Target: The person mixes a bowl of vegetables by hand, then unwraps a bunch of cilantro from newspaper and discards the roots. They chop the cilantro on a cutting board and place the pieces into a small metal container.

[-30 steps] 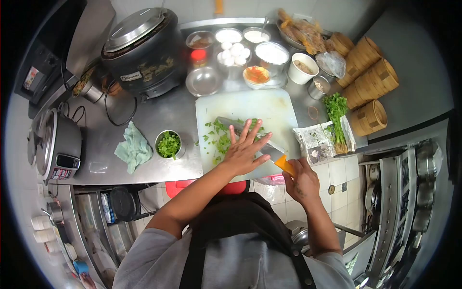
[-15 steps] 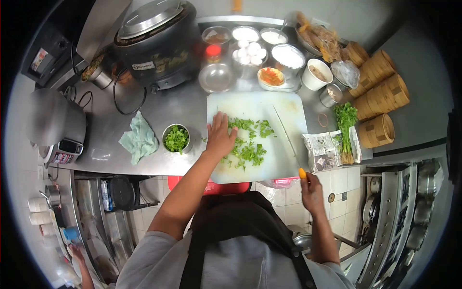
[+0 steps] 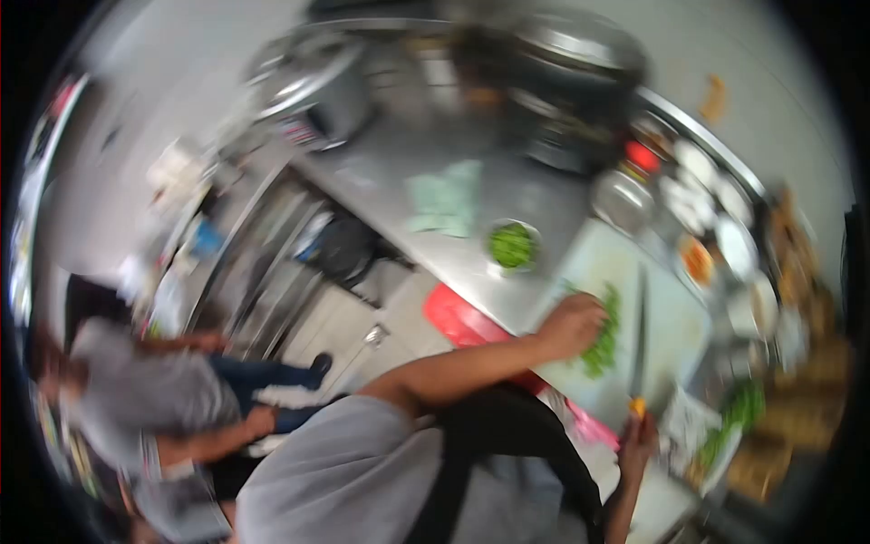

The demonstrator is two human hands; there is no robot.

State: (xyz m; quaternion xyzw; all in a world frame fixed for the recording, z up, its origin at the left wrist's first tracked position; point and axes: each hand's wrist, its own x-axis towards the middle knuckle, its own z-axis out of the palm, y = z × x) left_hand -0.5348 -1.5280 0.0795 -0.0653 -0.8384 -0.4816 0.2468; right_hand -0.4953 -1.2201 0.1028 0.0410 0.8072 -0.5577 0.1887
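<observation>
Chopped green herbs (image 3: 602, 340) lie on the white cutting board (image 3: 675, 349). At their left edge is my left hand (image 3: 574, 326), its fingers curled and blurred; whether anything is in them is hidden. My right hand (image 3: 638, 438), near the board's front edge, grips the orange handle of a knife (image 3: 641, 340), whose blade lies over the board to the right of the herbs. A metal cup of chopped herbs (image 3: 512, 246) stands left of the board. The whole view is smeared by motion.
A green cloth (image 3: 446, 199) lies left of the cup. Bowls, a red-capped jar (image 3: 642, 157) and a large cooker (image 3: 571, 82) stand behind. Bunched herbs (image 3: 732, 422) are at the right. Another person (image 3: 159, 381) is at the far left, near shelves.
The view has swung left and tilted, bringing another person into sight. My left hand has gone from spread fingers to curled ones. The herbs lie in a narrower strip.
</observation>
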